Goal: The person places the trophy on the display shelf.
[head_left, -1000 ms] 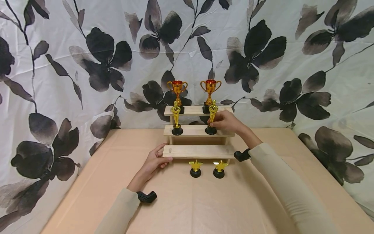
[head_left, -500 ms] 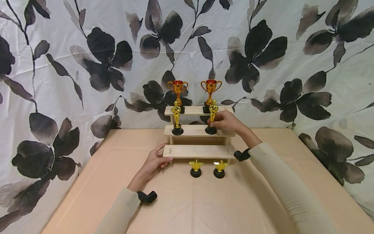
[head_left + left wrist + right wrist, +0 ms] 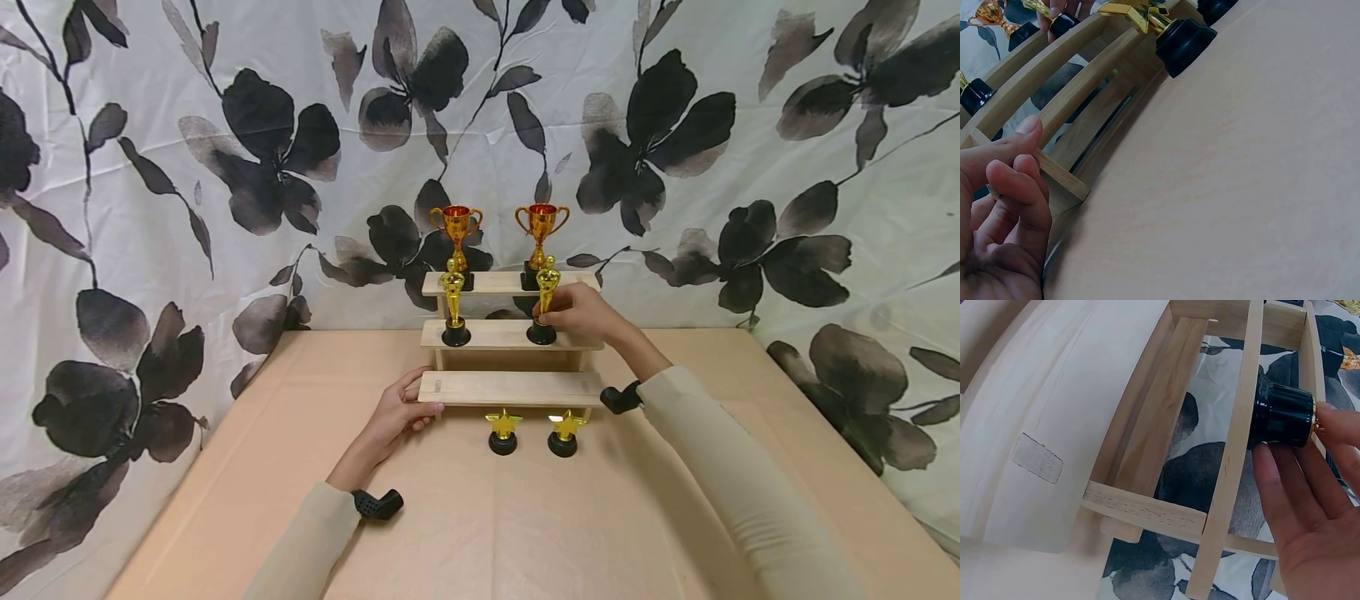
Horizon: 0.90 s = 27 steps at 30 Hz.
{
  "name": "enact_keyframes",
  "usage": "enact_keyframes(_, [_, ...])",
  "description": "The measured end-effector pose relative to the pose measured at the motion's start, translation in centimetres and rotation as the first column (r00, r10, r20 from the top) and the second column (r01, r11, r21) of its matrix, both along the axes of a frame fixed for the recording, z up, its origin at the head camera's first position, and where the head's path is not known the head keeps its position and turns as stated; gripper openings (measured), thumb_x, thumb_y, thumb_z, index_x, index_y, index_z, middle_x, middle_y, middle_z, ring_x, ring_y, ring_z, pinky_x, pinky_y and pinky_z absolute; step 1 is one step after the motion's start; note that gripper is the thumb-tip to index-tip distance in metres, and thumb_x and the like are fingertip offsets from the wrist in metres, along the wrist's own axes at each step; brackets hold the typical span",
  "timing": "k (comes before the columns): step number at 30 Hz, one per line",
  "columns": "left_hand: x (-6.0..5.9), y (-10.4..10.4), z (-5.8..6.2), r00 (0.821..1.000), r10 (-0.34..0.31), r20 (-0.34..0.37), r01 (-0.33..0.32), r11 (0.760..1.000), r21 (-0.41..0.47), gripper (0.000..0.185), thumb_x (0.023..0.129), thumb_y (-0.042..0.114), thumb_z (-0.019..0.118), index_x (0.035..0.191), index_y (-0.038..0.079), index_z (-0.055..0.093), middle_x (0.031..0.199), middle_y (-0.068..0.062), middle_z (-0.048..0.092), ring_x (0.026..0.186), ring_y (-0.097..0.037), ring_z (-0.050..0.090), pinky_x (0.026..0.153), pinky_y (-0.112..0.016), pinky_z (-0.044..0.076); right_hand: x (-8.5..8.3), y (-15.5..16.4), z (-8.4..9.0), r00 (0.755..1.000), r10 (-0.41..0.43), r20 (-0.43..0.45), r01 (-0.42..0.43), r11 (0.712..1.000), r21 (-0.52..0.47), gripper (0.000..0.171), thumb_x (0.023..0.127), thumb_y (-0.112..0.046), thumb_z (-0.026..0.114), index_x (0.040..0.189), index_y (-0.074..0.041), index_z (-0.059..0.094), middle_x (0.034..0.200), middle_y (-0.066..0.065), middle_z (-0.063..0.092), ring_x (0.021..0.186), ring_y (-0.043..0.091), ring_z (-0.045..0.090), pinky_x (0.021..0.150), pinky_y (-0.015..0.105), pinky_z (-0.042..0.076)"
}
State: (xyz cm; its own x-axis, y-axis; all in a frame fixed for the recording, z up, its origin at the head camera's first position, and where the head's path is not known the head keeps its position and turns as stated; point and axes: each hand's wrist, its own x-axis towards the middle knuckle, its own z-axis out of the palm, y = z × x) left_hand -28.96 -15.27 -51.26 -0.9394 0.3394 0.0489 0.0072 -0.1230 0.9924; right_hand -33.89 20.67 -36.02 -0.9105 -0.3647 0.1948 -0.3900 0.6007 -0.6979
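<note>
Right hand pinches the gold statuette trophy on its black base, upright on the pale wooden stepped stand, left hand gripping its bottom step's end, apparently steadying it.

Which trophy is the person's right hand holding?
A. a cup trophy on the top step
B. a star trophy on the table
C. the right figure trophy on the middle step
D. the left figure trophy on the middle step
C: the right hand has its fingers round the right figure trophy, which stands on the middle step of the wooden stand, while the star trophies sit untouched on the table.
</note>
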Motion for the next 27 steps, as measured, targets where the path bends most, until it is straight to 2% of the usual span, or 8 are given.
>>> enact_keyframes(4, [0.0,0.0,0.0,1.0,-0.001,-0.002,0.001,1.0,0.004,0.087,0.088,-0.002,0.077,0.161,0.009,0.031,0.102,-0.003,0.075,0.064,-0.008,0.056,0.052,-0.017,0.044,-0.1,0.0,-0.2,1.0,-0.014,-0.004,0.014,1.0,0.0,0.021,0.096,-0.014,0.073,0.112,-0.001,0.074,0.111,0.018,0.076,0.098,0.023,0.069,0.082,0.026,0.054])
enact_keyframes(11, [-0.1,0.0,0.0,1.0,-0.001,0.002,0.001,1.0,0.005,0.088,0.088,-0.002,0.077,0.161,0.008,0.03,0.102,-0.002,0.075,0.064,-0.008,0.056,0.052,-0.017,0.044,-0.1,0.3,-0.3,0.999,-0.025,-0.027,0.025,1.0,0.012,0.023,0.093,-0.018,0.076,0.11,-0.003,0.074,0.11,0.016,0.076,0.102,0.027,0.071,0.091,0.037,0.056])
enact_keyframes(15, [0.0,0.1,0.1,1.0,0.005,0.004,-0.005,1.0,0.008,0.088,0.088,-0.002,0.077,0.161,0.008,0.029,0.103,-0.002,0.075,0.063,-0.008,0.055,0.052,-0.017,0.044,0.2,0.8,-0.3,0.999,-0.031,-0.024,0.031,1.0,-0.003,0.026,0.093,-0.019,0.077,0.112,-0.002,0.072,0.113,0.018,0.074,0.103,0.029,0.071,0.091,0.04,0.059])
enact_keyframes(22, [0.2,0.1,0.2,1.0,0.004,-0.009,-0.004,1.0,0.005,0.089,0.088,-0.002,0.077,0.162,0.008,0.028,0.1,-0.002,0.075,0.063,-0.008,0.055,0.052,-0.017,0.044,1.2,2.2,-0.6,1.0,-0.012,0.028,0.015,0.994,-0.105,0.038,0.096,-0.016,0.074,0.127,0.004,0.066,0.123,0.025,0.07,0.106,0.03,0.071,0.088,0.038,0.063])
enact_keyframes(27, [0.2,0.1,0.2,1.0,0.001,-0.006,-0.001,1.0,0.003,0.09,0.088,-0.002,0.078,0.162,0.008,0.028,0.103,-0.002,0.074,0.063,-0.008,0.056,0.053,-0.017,0.044,2.2,2.9,-0.6,0.999,-0.02,0.037,0.025,0.989,-0.146,0.04,0.096,-0.013,0.074,0.13,0.004,0.064,0.126,0.026,0.069,0.11,0.036,0.07,0.088,0.035,0.063])
